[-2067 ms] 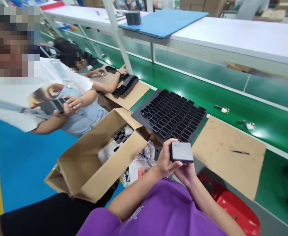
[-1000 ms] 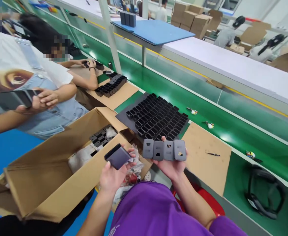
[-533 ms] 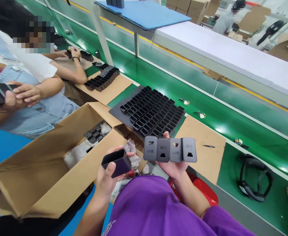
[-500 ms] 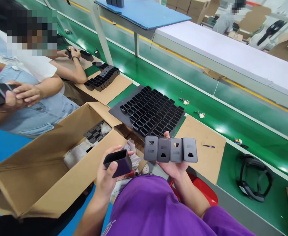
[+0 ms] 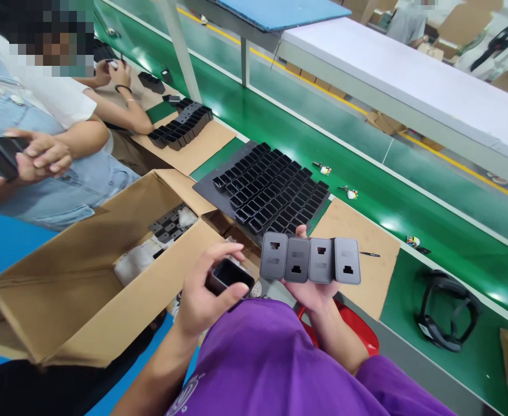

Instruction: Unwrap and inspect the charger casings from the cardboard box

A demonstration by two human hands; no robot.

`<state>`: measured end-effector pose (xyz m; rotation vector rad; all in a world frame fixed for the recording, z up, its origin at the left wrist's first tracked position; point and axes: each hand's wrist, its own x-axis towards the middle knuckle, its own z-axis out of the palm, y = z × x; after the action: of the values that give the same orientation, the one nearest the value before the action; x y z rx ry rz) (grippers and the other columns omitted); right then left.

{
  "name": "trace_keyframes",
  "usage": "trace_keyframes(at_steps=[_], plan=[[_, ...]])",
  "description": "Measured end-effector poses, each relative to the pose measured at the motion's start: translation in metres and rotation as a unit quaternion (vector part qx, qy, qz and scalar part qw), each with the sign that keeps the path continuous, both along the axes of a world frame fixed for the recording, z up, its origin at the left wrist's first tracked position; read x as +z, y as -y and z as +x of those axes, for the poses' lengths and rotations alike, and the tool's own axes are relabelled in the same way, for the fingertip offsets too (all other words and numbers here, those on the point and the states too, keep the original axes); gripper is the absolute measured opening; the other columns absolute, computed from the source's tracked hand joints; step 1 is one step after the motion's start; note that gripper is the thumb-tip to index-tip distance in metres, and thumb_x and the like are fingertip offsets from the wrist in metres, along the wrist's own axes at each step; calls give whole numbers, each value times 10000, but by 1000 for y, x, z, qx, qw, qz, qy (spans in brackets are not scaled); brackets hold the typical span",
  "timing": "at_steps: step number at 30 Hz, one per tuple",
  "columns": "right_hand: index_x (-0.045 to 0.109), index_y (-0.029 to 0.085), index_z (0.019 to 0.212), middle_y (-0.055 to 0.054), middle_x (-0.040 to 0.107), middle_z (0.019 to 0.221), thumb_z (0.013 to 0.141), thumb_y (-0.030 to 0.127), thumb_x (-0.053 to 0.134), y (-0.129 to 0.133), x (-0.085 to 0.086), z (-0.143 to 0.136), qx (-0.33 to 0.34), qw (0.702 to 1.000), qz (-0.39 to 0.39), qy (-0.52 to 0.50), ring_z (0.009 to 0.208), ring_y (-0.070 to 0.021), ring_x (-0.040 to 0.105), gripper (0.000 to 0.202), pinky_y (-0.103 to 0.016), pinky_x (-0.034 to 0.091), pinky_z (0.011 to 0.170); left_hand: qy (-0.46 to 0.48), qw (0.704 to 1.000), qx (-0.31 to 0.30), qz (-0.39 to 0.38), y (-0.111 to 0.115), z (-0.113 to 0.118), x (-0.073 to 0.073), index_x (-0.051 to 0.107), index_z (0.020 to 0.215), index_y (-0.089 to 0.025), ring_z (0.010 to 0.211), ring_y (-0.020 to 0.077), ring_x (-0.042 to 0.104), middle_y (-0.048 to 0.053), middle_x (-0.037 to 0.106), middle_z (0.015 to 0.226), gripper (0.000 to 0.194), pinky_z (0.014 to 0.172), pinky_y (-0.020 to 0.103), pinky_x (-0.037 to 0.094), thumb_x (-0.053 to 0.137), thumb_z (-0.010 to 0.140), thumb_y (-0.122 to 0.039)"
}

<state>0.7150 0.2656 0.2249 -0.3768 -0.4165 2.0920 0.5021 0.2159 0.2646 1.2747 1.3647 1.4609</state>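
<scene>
My left hand (image 5: 208,286) grips one black case (image 5: 233,276) between thumb and fingers, its open end facing up. To the right, several dark grey cases (image 5: 297,260) stand side by side in a row on my right hand (image 5: 312,293), their ends with small cut-outs turned toward me. Fingers and palm of that hand support the row from below and behind. The two hands are apart, with a small gap between the single case and the row. Beyond them many black cases (image 5: 275,188) stand in rows, open ends up, on a dark sheet (image 5: 210,188).
A large open cardboard box (image 5: 119,323) is at the left, with cases and white wrapping inside. Another person's hands (image 5: 45,153) hold dark cases. Cardboard (image 5: 373,289) with tweezers (image 5: 370,254) lies right of the rows, near a black headset (image 5: 448,312). A red stool (image 5: 358,329) is below.
My left hand has moved right with its case, nearer the row, and the case has turned. My right hand has shifted slightly right with the row.
</scene>
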Motion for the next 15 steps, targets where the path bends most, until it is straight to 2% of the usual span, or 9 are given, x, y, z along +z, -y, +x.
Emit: trace_keyframes(at_steps=[2, 4, 8, 11, 13, 15], plan=[[560, 407, 1321, -38, 646, 1222, 724, 736, 666, 0, -1, 0, 11, 1000, 0, -6, 1100, -262, 597, 690, -469, 531, 898, -54, 998, -35, 9, -3, 4, 12, 727, 1243, -256, 1012, 285, 701, 89, 749, 1169, 711, 866, 340, 567, 948, 581, -386], [565, 394, 1324, -39, 651, 1221, 726, 730, 664, 1, -1, 0, 15, 1000, -1, -17, 1093, -256, 605, 693, -446, 539, 879, -88, 995, -48, 4, -7, 7, 25, 708, 1292, -282, 1178, 336, 665, 98, 700, 1330, 864, 929, 365, 563, 997, 478, -308], [575, 351, 1328, -47, 666, 1204, 731, 708, 653, -1, -1, 0, 2, 1000, -7, -12, 1081, -247, 624, 700, -449, 547, 902, -61, 995, -53, -51, -16, 10, 42, 777, 1159, -297, 1297, 394, 603, 86, 681, 1378, 784, 978, 408, 560, 1000, 413, -213], [551, 329, 1372, -49, 676, 1162, 712, 718, 655, -2, -3, 0, -18, 1000, 5, 14, 1088, -246, 630, 773, -510, 507, 1009, -104, 992, -55, -55, -20, 7, 42, 781, 1153, -310, 1226, 372, 645, 67, 716, 1313, 720, 958, 384, 558, 986, 466, -238], [536, 313, 1402, -62, 673, 1193, 651, 726, 700, -4, -2, 0, -25, 999, 25, 19, 1153, -269, 620, 872, -548, 472, 1061, -173, 982, -65, -34, -22, 3, 36, 746, 1230, -323, 1063, 302, 705, 47, 759, 1172, 708, 877, 322, 562, 960, 555, -301], [533, 297, 1414, -82, 664, 1250, 609, 724, 732, -6, 1, 0, -26, 999, 38, 20, 1230, -298, 597, 933, -577, 449, 1085, -204, 975, -86, -32, -23, 0, 28, 661, 1355, -332, 870, 220, 710, 14, 766, 1014, 736, 790, 273, 547, 907, 661, -356]])
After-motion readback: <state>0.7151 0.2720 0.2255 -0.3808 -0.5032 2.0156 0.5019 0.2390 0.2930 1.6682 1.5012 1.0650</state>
